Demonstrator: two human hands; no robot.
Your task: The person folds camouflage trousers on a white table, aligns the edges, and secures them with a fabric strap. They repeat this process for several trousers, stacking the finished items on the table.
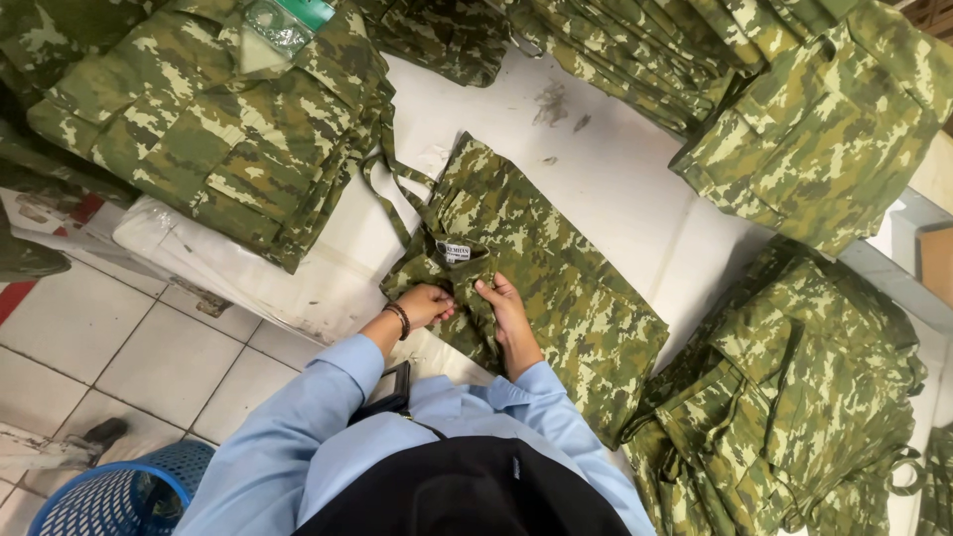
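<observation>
Mid-frame on the white table (615, 189), my left hand (425, 304) and right hand (506, 313) each close their grip on the camouflage garment (556, 278).

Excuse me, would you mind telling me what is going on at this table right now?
A person in a light blue shirt has both hands on a camouflage garment spread on a white table. The left hand and right hand grip its near edge by the sewn label. Stacks of similar camouflage clothing surround it, and a blue basket stands on the floor.
</observation>
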